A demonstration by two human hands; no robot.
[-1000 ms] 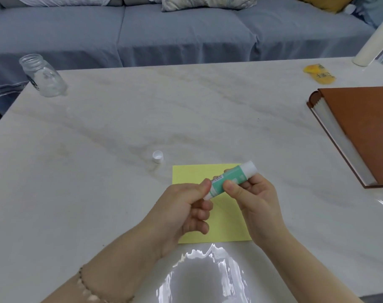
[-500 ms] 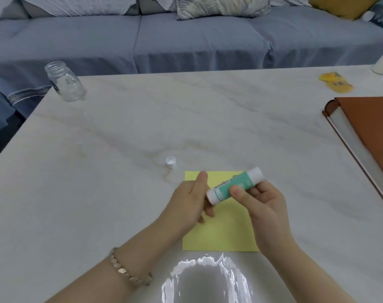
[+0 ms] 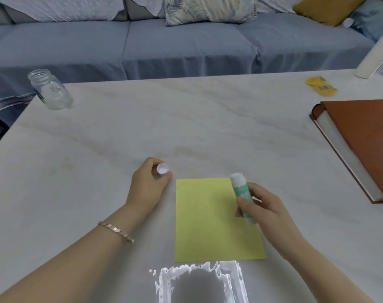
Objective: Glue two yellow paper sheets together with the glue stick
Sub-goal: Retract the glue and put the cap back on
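A yellow paper sheet [image 3: 210,217] lies flat on the marble table [image 3: 186,119], near its front edge. I see one yellow rectangle and cannot tell whether a second sheet lies under it. My right hand [image 3: 262,213] grips a green and white glue stick [image 3: 242,194], held nearly upright over the paper's right edge. My left hand [image 3: 147,186] rests on the table just left of the paper's top left corner, fingers pinched on the small white cap [image 3: 162,168].
A brown hardcover book [image 3: 365,141] lies at the right edge. A glass jar [image 3: 50,89] stands at the far left corner. A yellow packet [image 3: 320,86] and a white roll [image 3: 376,55] sit far right. A blue sofa [image 3: 186,44] runs behind the table.
My left hand left the glue stick, moved left and up, and took hold of the white cap on the table. My right hand turned the stick more upright and shifted right.
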